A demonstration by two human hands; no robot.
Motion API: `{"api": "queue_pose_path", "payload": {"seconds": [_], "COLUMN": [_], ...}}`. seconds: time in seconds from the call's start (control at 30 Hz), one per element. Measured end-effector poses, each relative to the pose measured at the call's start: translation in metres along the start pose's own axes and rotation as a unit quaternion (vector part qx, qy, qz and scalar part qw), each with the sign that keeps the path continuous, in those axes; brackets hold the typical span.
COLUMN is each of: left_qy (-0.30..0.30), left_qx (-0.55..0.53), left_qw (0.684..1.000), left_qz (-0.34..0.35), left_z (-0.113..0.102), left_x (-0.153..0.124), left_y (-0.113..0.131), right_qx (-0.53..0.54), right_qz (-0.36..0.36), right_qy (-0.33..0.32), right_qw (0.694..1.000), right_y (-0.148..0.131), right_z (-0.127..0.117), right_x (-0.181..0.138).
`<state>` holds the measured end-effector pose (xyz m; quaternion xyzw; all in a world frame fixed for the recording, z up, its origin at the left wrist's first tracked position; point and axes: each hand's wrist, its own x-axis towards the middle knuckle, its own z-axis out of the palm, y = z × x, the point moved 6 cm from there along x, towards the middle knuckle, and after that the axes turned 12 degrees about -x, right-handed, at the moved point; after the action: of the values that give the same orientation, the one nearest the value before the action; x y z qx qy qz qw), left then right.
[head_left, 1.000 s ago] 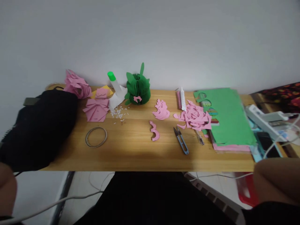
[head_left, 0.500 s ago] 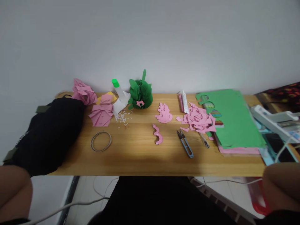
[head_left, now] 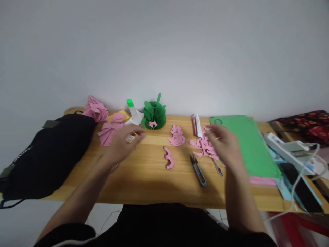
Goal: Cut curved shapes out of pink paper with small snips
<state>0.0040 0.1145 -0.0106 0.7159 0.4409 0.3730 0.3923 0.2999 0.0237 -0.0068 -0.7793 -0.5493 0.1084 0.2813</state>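
Note:
My left hand point(head_left: 125, 143) hovers over the left part of the table, thumb and fingers apart and holding nothing. Behind it lie folded pink papers point(head_left: 108, 133); a thin ring point(head_left: 113, 168) is mostly hidden by the wrist. My right hand point(head_left: 223, 141) is above the pink paper scraps point(head_left: 203, 146), fingers curved and apart, slightly blurred. Between the hands are a pile of pink cutouts point(head_left: 177, 136) and a scalloped pink strip point(head_left: 169, 158). Blue-handled thread snips point(head_left: 198, 171) lie nearer me. A green honeycomb paper cactus point(head_left: 155, 116) with a pink bow-shaped piece stands near the wall.
A black bag point(head_left: 51, 151) covers the table's left end. A green-capped glue stick point(head_left: 132, 109) stands at the back, and a white tube point(head_left: 198, 126) lies back right. Green sheets point(head_left: 253, 147), a power strip point(head_left: 288, 151) with cables and a phone point(head_left: 300, 185) occupy the right.
Both hands have come up from the lower corners and reached over the table, the left toward the pink folded papers, the right over the scraps. The camera view has tilted slightly upward.

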Motion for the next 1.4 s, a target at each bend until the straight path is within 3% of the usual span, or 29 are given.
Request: {"api": "queue_pose_path", "payload": {"seconds": [0.07, 0.13, 0.2, 0.3, 0.6, 0.83, 1.1, 1.4], "left_qy": [-0.112, -0.183, -0.196, -0.195, -0.130, -0.065, -0.087, -0.053], "left_qx": [0.002, 0.003, 0.006, 0.003, -0.044, -0.157, -0.326, -0.392], "left_qw": [0.993, 0.982, 0.980, 0.980, 0.990, 0.985, 0.934, 0.907], "left_qz": [0.023, 0.038, 0.043, 0.043, 0.028, -0.038, -0.120, -0.145], "left_z": [0.039, 0.073, 0.095, 0.111, 0.110, 0.109, 0.099, 0.104], "left_x": [-0.006, -0.014, -0.019, -0.020, -0.019, -0.023, -0.018, -0.034], "left_y": [-0.009, -0.021, -0.031, -0.044, -0.058, -0.069, -0.054, -0.038], "right_qx": [-0.041, -0.079, -0.111, -0.148, -0.147, 0.042, 0.316, 0.415], "right_qz": [0.017, 0.029, 0.041, 0.047, 0.034, 0.047, 0.065, 0.061], "right_qy": [-0.090, -0.169, -0.214, -0.242, -0.264, -0.257, -0.308, -0.311], "right_qw": [0.995, 0.982, 0.970, 0.958, 0.953, 0.964, 0.895, 0.853], "right_y": [-0.005, -0.012, -0.018, -0.025, -0.035, -0.019, -0.019, -0.025], "right_z": [0.032, 0.064, 0.086, 0.101, 0.108, 0.113, 0.126, 0.129], "right_x": [-0.010, -0.025, -0.039, -0.053, -0.061, -0.058, -0.070, -0.072]}}
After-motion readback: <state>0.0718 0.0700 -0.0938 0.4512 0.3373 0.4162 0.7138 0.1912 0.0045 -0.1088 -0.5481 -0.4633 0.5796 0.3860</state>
